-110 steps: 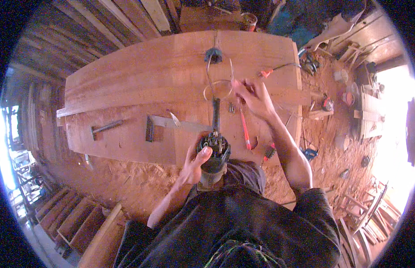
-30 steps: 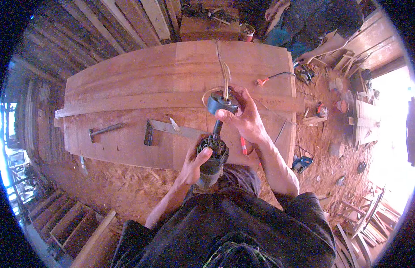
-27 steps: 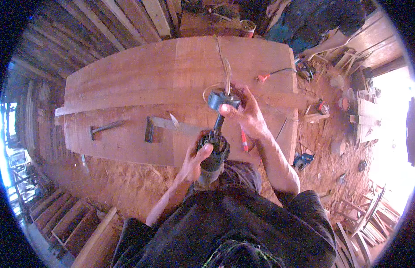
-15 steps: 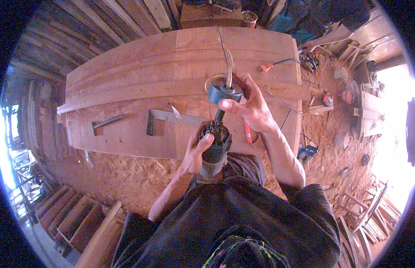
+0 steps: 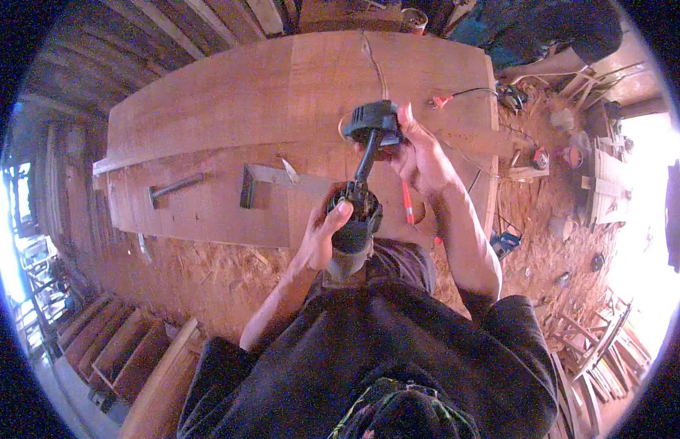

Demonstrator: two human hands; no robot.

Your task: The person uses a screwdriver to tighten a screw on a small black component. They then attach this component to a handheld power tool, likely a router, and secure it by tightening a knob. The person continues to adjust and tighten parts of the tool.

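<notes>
My left hand (image 5: 324, 238) is wrapped round the dark body of a power tool (image 5: 349, 252), thumb on the rim of its opened upper end. Above it, my right hand (image 5: 429, 167) grips the tool's dark round end cap (image 5: 371, 117) at its right side, with some fingers hidden behind. A thick black cord or sleeve (image 5: 367, 162) links the cap and the body, which stand apart. A pale cable (image 5: 378, 73) runs from the cap toward the far edge of the board.
A hammer (image 5: 175, 190) and a try square (image 5: 247, 186) lie on the wooden board (image 5: 230, 88) to the left. A red marker-like tool (image 5: 408, 205) and an orange plug (image 5: 440, 101) lie to the right. Shavings cover the floor (image 5: 537, 197). Another person's arm (image 5: 537, 68) reaches in at far right.
My right hand has tilted the end cap and moved it slightly away from the body, so more of the black link shows. My left hand keeps its hold on the body.
</notes>
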